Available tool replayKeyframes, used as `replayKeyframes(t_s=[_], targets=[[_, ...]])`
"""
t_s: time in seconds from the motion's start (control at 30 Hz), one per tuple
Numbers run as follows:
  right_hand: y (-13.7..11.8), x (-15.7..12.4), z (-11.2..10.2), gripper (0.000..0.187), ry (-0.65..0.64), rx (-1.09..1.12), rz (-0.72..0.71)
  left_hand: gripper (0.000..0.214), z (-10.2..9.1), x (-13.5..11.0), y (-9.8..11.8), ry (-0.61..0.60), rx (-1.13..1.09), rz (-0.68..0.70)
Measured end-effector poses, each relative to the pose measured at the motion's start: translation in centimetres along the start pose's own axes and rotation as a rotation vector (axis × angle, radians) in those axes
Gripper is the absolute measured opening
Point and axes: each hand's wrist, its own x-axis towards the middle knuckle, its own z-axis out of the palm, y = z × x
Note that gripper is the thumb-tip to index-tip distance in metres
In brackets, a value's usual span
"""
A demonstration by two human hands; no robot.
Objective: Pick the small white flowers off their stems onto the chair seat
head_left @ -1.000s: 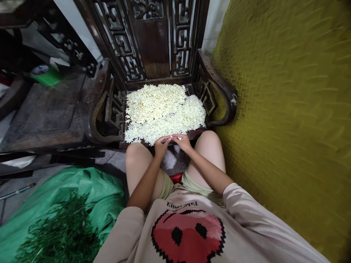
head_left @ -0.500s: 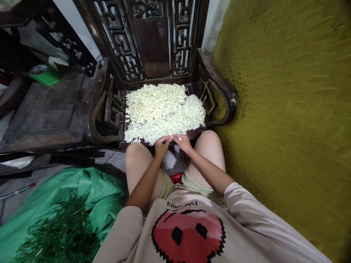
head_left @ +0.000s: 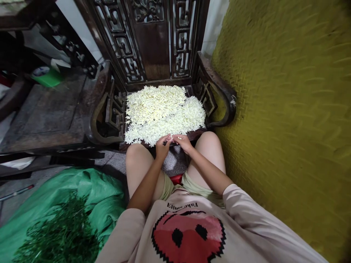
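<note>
A heap of small white flower buds (head_left: 161, 111) covers the seat of a dark carved wooden chair (head_left: 216, 87) in front of me. My left hand (head_left: 162, 147) and my right hand (head_left: 183, 142) meet at the seat's front edge, fingertips pinched together over a tiny white bud between them. Both hands are closed in a pinch. My knees flank the hands on either side.
A yellow-green textured wall (head_left: 287, 109) rises close on the right. A second dark wooden chair (head_left: 52, 109) stands to the left. A green sheet (head_left: 90, 190) with a pile of green stems (head_left: 63, 233) lies on the floor at lower left.
My hands have shifted slightly and their fingertips have drawn closer together at the seat's front edge. The view has tilted a little.
</note>
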Motion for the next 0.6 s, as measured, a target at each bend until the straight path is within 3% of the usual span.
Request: replayKeyframes(t_s=[0.2,0.43,0.6], targets=[[0.0,0.2,-0.2,0.031,-0.060,0.035,0.010,0.022,-0.1,-0.2,0.1,0.003,0.090,0.076],[-0.2,0.2,-0.2,0.028,-0.129,0.114,0.076,0.015,-0.4,-0.5,0.9,0.096,0.238,0.178],[0.0,0.2,-0.1,0.029,-0.156,0.143,0.146,0.014,-0.4,-0.4,0.8,0.112,0.192,0.107]])
